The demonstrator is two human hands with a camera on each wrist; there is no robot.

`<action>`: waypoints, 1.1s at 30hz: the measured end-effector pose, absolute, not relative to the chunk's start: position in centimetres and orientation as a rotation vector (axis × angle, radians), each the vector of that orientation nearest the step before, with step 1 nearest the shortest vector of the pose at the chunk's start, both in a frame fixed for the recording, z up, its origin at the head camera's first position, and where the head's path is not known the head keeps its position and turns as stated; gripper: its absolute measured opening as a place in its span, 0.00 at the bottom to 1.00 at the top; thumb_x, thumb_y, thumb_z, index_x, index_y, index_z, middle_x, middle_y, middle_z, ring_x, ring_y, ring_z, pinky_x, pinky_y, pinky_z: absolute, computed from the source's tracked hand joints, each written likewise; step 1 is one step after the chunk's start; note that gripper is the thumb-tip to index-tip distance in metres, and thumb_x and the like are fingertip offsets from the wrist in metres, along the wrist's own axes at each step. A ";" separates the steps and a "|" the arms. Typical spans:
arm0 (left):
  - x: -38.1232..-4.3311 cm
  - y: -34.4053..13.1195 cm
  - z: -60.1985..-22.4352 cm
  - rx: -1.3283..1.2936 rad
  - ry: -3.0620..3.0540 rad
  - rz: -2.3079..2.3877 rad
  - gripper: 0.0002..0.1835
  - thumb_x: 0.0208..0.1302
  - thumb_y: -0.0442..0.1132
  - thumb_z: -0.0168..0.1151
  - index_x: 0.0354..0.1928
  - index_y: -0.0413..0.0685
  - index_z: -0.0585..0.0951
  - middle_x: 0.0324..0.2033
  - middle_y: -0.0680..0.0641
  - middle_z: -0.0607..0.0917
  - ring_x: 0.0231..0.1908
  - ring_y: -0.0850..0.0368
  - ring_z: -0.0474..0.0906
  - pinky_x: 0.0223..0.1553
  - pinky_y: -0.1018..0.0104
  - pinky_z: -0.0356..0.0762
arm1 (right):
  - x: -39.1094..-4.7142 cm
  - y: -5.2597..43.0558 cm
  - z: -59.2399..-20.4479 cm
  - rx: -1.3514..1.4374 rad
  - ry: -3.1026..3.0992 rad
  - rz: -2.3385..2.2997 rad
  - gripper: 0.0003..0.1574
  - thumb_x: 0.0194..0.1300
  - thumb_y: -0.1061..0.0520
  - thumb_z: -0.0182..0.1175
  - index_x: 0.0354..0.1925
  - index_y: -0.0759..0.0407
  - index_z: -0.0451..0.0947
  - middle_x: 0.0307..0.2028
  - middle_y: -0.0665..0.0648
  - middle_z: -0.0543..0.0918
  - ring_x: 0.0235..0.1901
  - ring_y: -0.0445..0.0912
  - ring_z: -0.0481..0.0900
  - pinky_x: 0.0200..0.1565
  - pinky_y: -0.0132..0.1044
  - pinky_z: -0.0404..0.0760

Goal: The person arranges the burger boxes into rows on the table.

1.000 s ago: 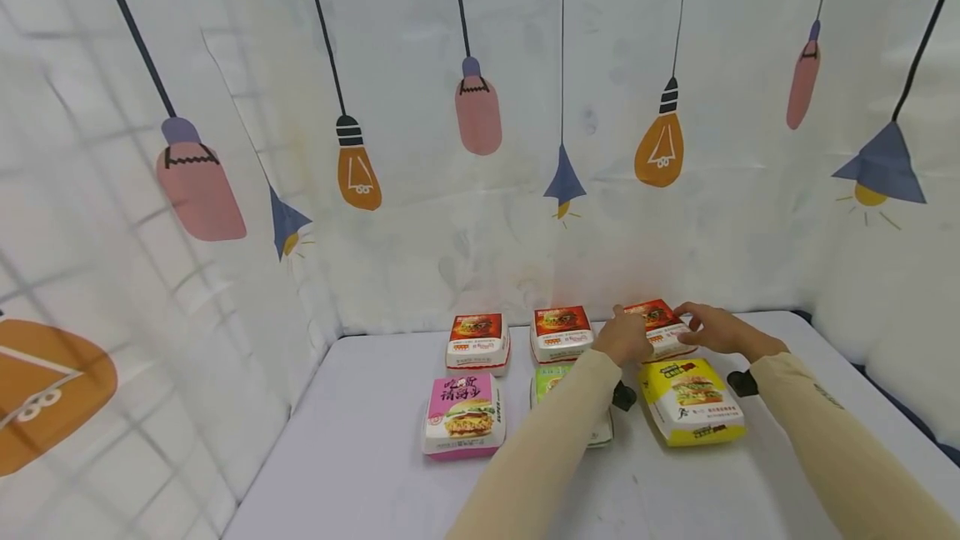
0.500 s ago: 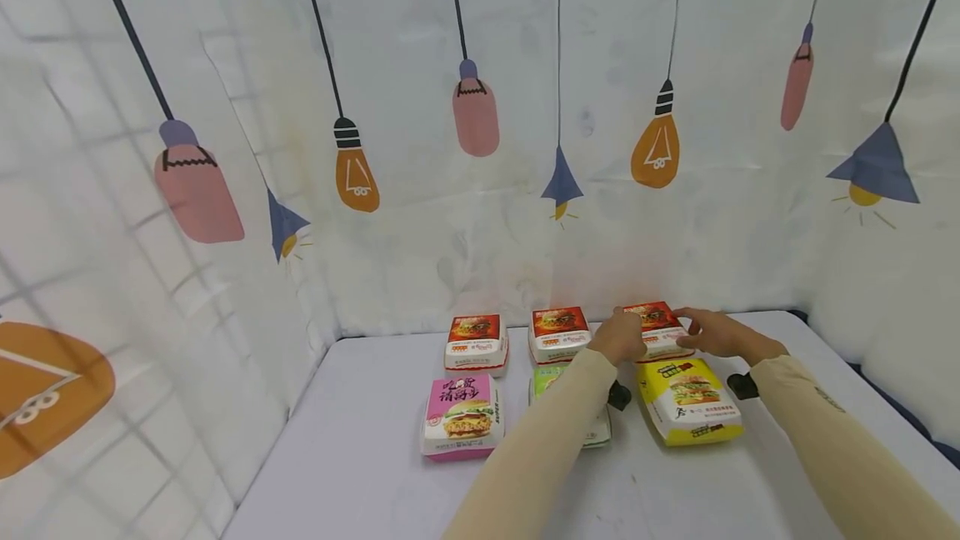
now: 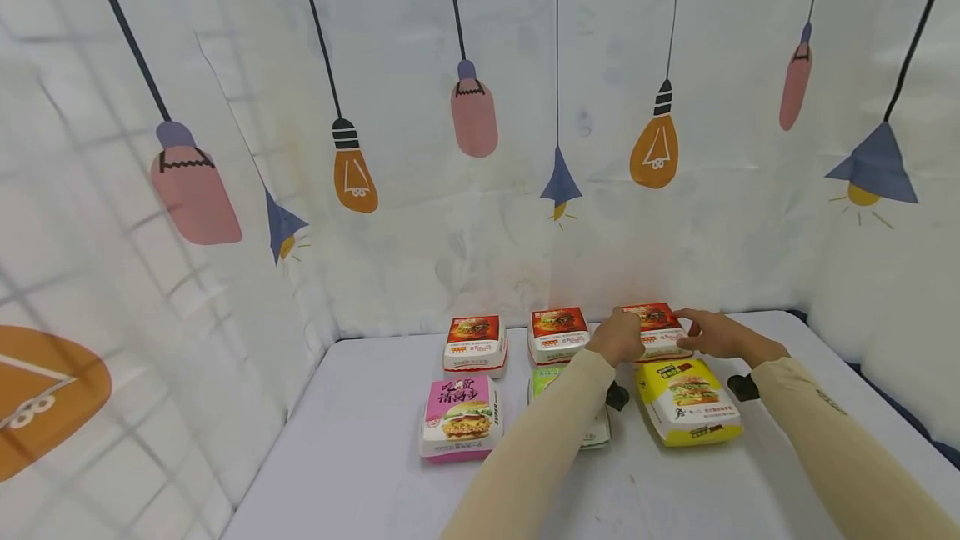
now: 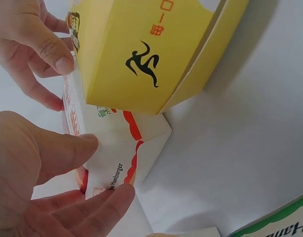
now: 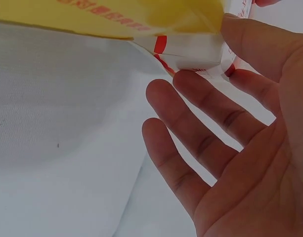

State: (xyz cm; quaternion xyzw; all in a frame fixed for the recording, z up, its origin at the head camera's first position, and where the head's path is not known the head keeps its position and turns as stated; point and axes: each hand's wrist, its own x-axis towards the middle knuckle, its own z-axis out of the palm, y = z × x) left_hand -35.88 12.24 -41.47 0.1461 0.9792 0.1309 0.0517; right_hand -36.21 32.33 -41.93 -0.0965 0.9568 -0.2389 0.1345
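A white hamburger box with a red top (image 3: 654,320) sits at the back right of the table, between both hands. My left hand (image 3: 621,337) holds its left side; in the left wrist view the thumb rests on the box's upper edge and a forefinger lies along the printed side wall (image 4: 107,163). Opposite, my right hand (image 3: 722,335) holds the right side with thumb and forefinger, while its other fingers (image 5: 163,148) extend past the box. Right in front of it lies a yellow hamburger box (image 3: 690,402), overlapping it in both wrist views.
Two more red-topped boxes, one at the left (image 3: 476,344) and one in the middle (image 3: 558,333), stand along the back edge. A pink box (image 3: 461,419) lies front left. My left forearm partly covers a green box (image 3: 546,377). A lamp-printed curtain (image 3: 487,248) hangs behind the table.
The red-topped box between my hands has turned slightly and now sits straighter in line with the back row. Over the last half second the hands have hardly moved.
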 end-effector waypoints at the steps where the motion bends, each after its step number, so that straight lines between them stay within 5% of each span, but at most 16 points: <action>1: -35.8 12.2 -41.4 0.442 2.979 0.403 0.12 0.63 0.42 0.72 0.48 0.52 0.86 0.50 0.51 0.78 0.32 0.58 0.75 0.32 0.67 0.73 | -36.2 32.3 -41.9 -0.280 2.771 -0.697 0.46 0.71 0.49 0.64 0.74 0.70 0.57 0.42 0.65 0.79 0.37 0.52 0.78 0.40 0.44 0.79; 26: -35.2 11.3 -40.2 0.470 2.982 0.395 0.22 0.64 0.44 0.71 0.60 0.60 0.82 0.61 0.50 0.74 0.33 0.55 0.76 0.33 0.65 0.76 | -35.9 32.9 -41.4 -0.316 2.774 -0.721 0.46 0.72 0.49 0.63 0.74 0.71 0.55 0.44 0.69 0.80 0.39 0.54 0.81 0.40 0.45 0.81; 33: -34.0 10.1 -38.1 0.715 3.004 0.365 0.27 0.67 0.49 0.67 0.68 0.66 0.77 0.62 0.55 0.76 0.48 0.58 0.78 0.51 0.63 0.80 | -34.4 33.4 -40.4 -0.380 2.835 -0.733 0.42 0.73 0.49 0.62 0.73 0.70 0.59 0.44 0.67 0.80 0.38 0.53 0.79 0.38 0.43 0.79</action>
